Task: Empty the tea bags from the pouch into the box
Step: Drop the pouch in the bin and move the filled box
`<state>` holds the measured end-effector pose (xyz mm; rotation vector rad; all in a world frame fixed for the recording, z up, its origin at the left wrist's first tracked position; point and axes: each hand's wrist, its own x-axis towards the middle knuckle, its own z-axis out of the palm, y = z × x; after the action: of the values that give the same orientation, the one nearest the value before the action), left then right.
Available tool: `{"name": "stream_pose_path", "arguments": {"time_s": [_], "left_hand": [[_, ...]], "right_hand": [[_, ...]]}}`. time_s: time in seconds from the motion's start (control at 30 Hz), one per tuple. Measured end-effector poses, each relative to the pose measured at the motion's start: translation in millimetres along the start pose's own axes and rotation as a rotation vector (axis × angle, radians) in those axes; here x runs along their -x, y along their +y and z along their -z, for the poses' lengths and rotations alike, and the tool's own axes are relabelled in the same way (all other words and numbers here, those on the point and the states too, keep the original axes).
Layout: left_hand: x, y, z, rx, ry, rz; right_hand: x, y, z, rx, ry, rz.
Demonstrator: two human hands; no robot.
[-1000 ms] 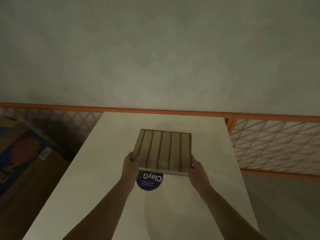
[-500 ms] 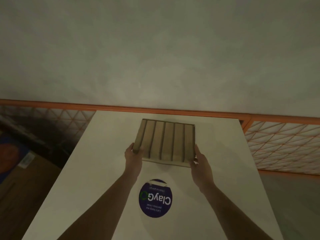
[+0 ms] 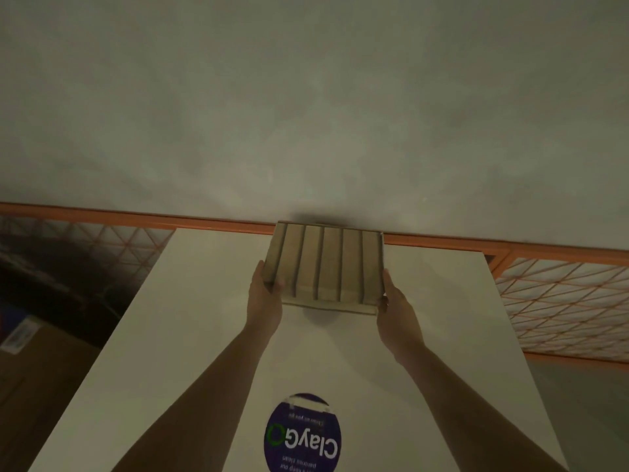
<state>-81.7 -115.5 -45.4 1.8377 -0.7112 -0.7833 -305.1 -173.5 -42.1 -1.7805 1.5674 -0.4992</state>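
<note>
Wooden divided box: compartments appear empty, contents unclear. Left hand and right hand clasp its opposite sides, this two-sided grip holding it above the white surface, arms outstretched.

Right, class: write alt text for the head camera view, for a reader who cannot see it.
Two bare hands, left hand and right hand, hold a slatted wooden box by its sides above a white table. A round purple sticker sits nearer the viewer, against a plain wall.
</note>
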Motion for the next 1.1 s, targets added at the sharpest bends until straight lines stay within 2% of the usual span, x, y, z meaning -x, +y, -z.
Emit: {"name": "stream_pose_path", "arguments": {"time_s": [0.27, 0.73, 1.1], "left_hand": [[-26, -2, -6, 0.016, 0.019, -0.011], [-27, 2, -3, -0.05, 0.014, -0.009], [-31, 4, 2, -0.233, -0.027, -0.022]], "right_hand": [[-30, -7, 1, 0.01, -0.022, 0.021], [-27, -13, 6, 0.012, -0.08, 0.001], [-22, -15, 11, -0.048, -0.139, -0.044]]}}
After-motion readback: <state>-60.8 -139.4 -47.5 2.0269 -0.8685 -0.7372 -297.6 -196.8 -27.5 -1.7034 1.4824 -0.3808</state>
